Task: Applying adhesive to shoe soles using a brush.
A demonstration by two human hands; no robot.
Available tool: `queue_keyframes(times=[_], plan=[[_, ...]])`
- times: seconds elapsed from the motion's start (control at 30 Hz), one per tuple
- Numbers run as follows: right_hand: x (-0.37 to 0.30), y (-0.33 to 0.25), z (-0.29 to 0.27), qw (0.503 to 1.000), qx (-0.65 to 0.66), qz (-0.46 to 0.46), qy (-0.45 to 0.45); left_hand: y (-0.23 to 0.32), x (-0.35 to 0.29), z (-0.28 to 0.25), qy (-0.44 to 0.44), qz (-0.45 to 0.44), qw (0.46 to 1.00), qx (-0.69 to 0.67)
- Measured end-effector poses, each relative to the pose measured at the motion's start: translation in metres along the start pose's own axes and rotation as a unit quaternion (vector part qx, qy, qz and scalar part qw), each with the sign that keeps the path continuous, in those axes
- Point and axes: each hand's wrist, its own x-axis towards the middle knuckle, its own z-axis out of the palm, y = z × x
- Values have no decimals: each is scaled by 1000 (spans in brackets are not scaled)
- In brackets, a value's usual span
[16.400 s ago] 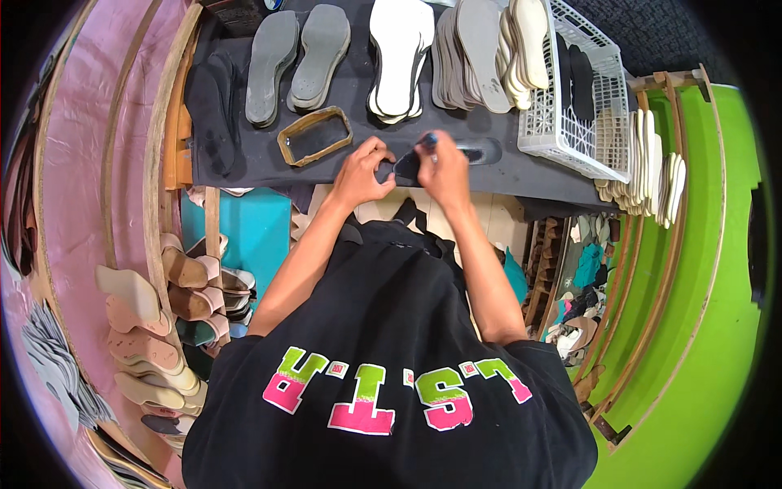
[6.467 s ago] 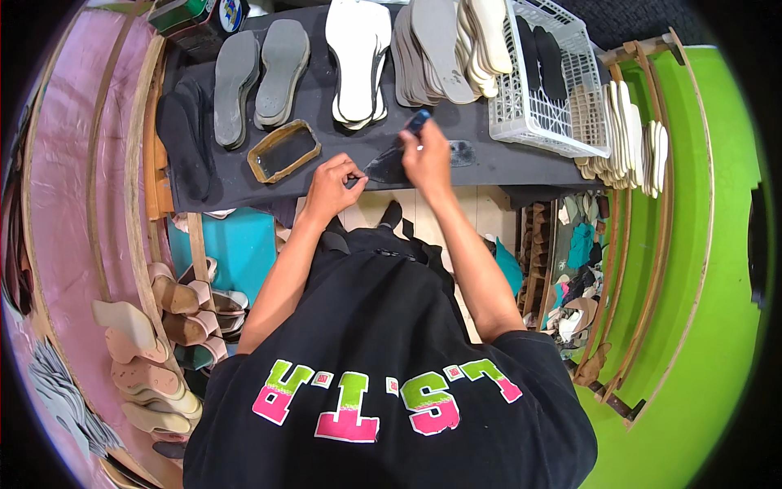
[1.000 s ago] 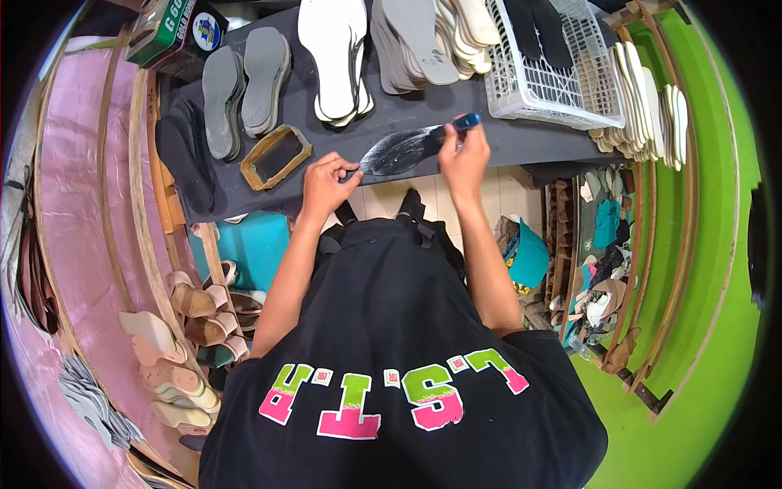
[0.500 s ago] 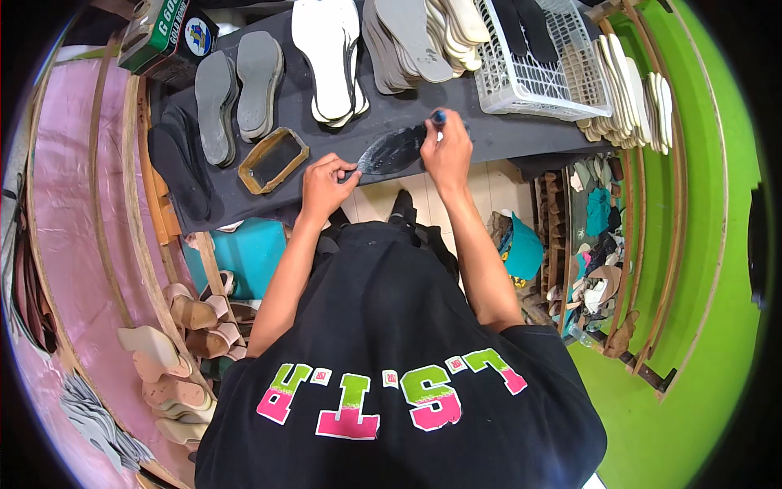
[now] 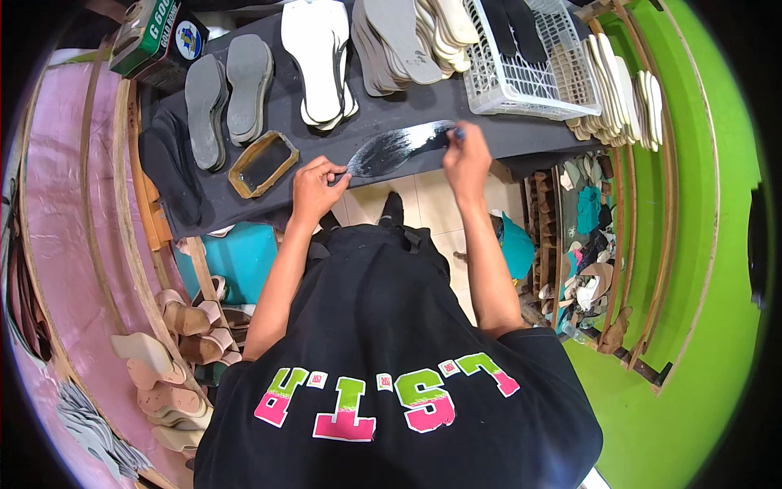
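A black insole (image 5: 381, 155) lies near the table's front edge, glossy with a wet whitish coating over much of its surface. Its left end is pinched between the thumb and fingers of my left hand (image 5: 316, 189). My right hand (image 5: 468, 163) is closed around a small tool, likely a brush, at the insole's right end. Only the tool's dark blue end (image 5: 459, 133) shows; its working tip is hidden by my hand. Left of my left hand sits a shallow glue-stained tray (image 5: 264, 165) with a dark inside.
Grey soles (image 5: 248, 88), white soles (image 5: 316, 69) and a stack of grey sheets (image 5: 397, 45) line the dark table (image 5: 423, 102). A white plastic crate (image 5: 533, 96) stands back right, and a green tin (image 5: 159, 41) back left. Racks with shoe parts flank both sides.
My right hand has moved right along the insole to its far end. The wet sheen on the insole is wider and brighter. My left hand keeps its pinch, and the whole view has shifted slightly.
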Motion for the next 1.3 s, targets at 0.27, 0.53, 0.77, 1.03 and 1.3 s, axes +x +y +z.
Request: queue_keyframes(times=[0.27, 0.53, 0.77, 1.03, 1.3], plan=[[-13, 13, 25, 905, 313, 285, -31, -2, 0, -1, -4, 3, 1000, -1], [-17, -31, 7, 984, -88, -141, -69, -3, 0, 0, -1, 8, 1000, 0], [-15, 12, 29, 903, 305, 291, 79, -2, 0, -1, 3, -1, 1000, -10], [-16, -19, 9, 995, -45, -68, -49, 0, 1, -2, -3, 3, 1000, -2], [19, 20, -1, 988, -13, 131, 77, 2, 0, -3, -1, 2, 1000, -6]])
